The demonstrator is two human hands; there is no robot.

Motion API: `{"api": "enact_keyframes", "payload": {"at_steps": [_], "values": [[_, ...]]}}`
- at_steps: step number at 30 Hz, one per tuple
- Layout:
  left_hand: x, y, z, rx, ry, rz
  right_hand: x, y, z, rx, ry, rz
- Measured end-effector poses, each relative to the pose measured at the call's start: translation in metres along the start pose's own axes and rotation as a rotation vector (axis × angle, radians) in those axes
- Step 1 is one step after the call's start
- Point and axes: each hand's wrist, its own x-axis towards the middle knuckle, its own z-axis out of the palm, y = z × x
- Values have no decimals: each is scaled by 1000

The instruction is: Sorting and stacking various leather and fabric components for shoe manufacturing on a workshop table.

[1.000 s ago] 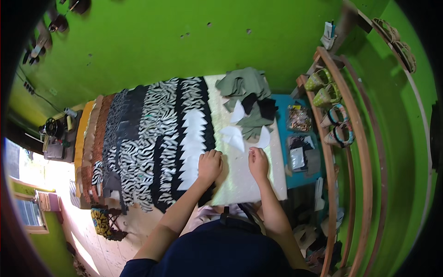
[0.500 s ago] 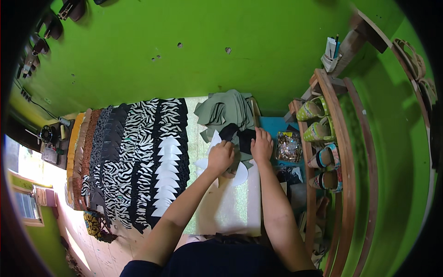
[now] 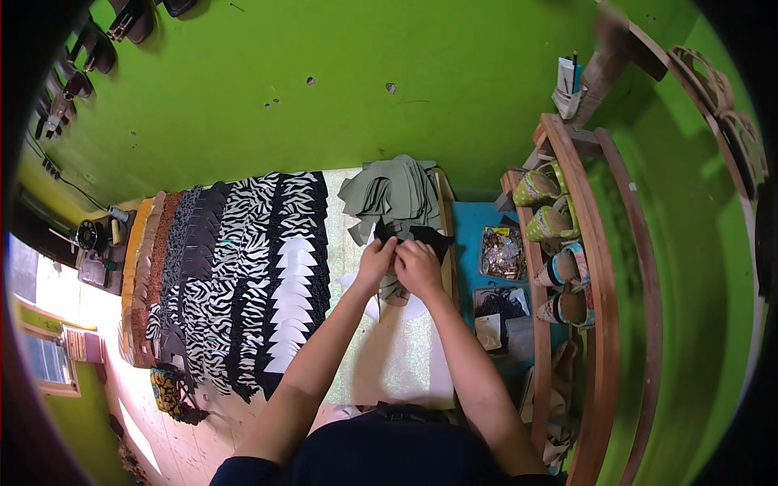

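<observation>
My left hand (image 3: 375, 264) and my right hand (image 3: 416, 266) are close together over the pale speckled worktop (image 3: 389, 364). Both have their fingers bent and pinched on a black cut piece (image 3: 432, 240) of thin sheet material. Its ends stick out beyond my fingers; my hands cover its middle. Beneath my wrists lie white cut pieces (image 3: 415, 307), partly hidden. Just beyond my hands is a thick stack of grey-green cut pieces (image 3: 393, 190), fanned out in curved shapes.
To the left, overlapping rows of zebra-patterned pieces (image 3: 235, 283), white pieces (image 3: 292, 304) and brown pieces (image 3: 154, 267) cover the surface. At right, a plastic box of shiny bits (image 3: 502, 253) sits on a blue surface, beside a wooden rack (image 3: 596, 267) holding sandals (image 3: 547, 223). A green wall (image 3: 340, 121) stands behind.
My right hand has moved left, from the black material's right side to beside my left hand. The black piece is now gathered between both hands. The view has shifted slightly.
</observation>
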Motion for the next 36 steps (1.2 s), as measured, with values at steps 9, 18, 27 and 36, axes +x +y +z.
{"api": "enact_keyframes", "payload": {"at_steps": [9,18,27,36], "values": [[-80,30,-64,934,-259,675,-12,-72,-35,40,31,-124],[-173,13,-133,957,-155,623,-76,-132,-27,192,-365,236],[-211,-70,-153,618,-125,303,-176,-122,-3,544,-137,520],[-206,-114,-125,535,-43,260,-203,-121,1,193,-71,653]]}}
